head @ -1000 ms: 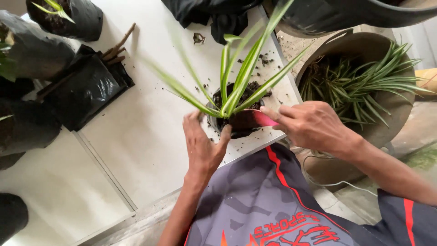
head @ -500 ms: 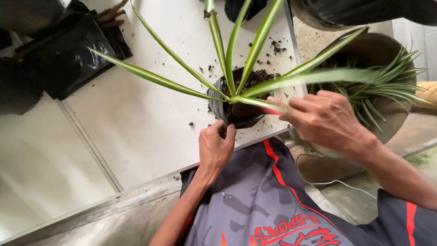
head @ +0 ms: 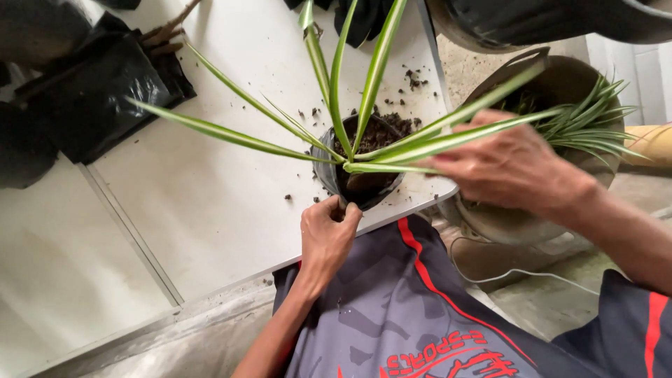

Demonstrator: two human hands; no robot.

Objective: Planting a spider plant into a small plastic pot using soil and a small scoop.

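A white, flat-topped bench [head: 210,210] fills most of the view, its pale surface split by a thin dark seam and scattered with crumbs of dark soil [head: 413,77]. At its upper left corner lie crumpled black plastic grow bags [head: 91,91], one with brown stems sticking out of its top. Off the bench's right edge stands a large round brown pot [head: 560,77] holding a clump of thin green grass-like leaves [head: 595,126]; a bigger dark container [head: 532,21] sits just above it at the frame's top. A thin white cable [head: 518,273] trails over the floor below.

Near the bench's front edge stands a small black plastic nursery bag [head: 360,183] filled with dark soil, from which a plant with long green leaves edged in cream [head: 336,91] spreads out in all directions. The right hand [head: 511,168] is just beside the bag's right side, partly behind two of the leaves; its fingers curl inward, but whether they grip anything cannot be told. The left hand [head: 325,234] reaches up from below, its fingers pinching the near rim of the bag. The person wears a grey shirt with red stripes [head: 420,308].
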